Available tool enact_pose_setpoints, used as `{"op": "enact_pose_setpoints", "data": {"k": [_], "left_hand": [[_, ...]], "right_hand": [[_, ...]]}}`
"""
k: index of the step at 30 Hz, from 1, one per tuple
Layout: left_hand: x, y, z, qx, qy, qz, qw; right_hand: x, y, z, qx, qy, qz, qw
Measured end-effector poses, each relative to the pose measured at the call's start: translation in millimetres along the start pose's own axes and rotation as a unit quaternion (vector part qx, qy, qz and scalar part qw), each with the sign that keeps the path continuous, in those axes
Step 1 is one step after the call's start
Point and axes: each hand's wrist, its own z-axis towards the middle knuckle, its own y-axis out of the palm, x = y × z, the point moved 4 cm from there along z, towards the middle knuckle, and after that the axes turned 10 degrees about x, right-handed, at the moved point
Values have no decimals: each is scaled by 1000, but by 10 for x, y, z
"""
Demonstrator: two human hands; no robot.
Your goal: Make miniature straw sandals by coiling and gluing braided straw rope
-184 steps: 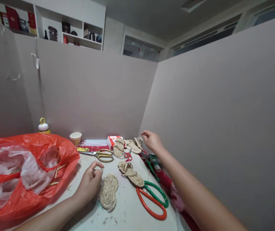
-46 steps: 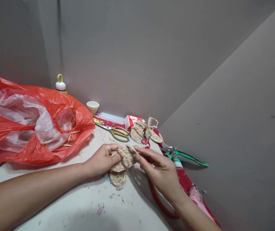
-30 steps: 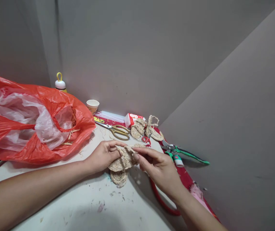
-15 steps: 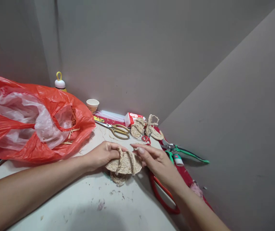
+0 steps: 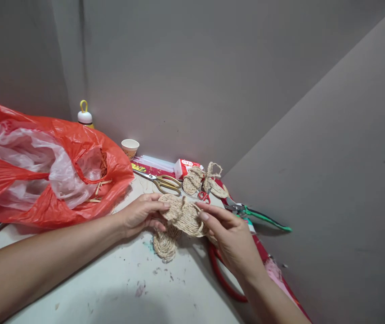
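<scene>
Between my two hands is a small woven straw sandal (image 5: 190,220), sole-shaped, with a braided cord across its middle. My left hand (image 5: 145,215) pinches its left end between thumb and fingers. The thumb and fingers of my right hand (image 5: 228,227) grip its right end. Below it on the table lies another woven straw piece (image 5: 164,248), partly hidden by the held one. Red-handled scissors (image 5: 224,281) lie under my right hand and wrist, their blades out of sight.
A red plastic bag (image 5: 67,180) fills the left of the white table (image 5: 118,279). Behind my hands are gold-handled scissors (image 5: 167,184), a paper cup (image 5: 130,147), a red-and-white box (image 5: 183,168) and finished-looking straw sandals (image 5: 193,180). Green-handled pruning shears (image 5: 266,217) stick out at the right, near the wall.
The straw sandal has been turned and tilted, and more of its surface shows. My left hand has shifted its hold to the left end. More of the straw piece below shows.
</scene>
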Motion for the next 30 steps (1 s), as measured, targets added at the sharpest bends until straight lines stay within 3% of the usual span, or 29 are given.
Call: {"op": "enact_pose_setpoints", "data": {"k": [5, 14, 20, 30], "left_hand": [[-19, -15, 20, 15, 2, -28, 999], [-16, -8, 26, 22, 30, -14, 999], [-21, 12, 5, 23, 26, -5, 999], [-77, 24, -10, -13, 37, 18, 999]], "right_hand": [[30, -74, -59, 41, -12, 25, 999], [19, -104, -155, 27, -31, 2, 999], [97, -99, -142, -21, 7, 32, 999], [167, -49, -111, 12, 2, 60, 998]]}}
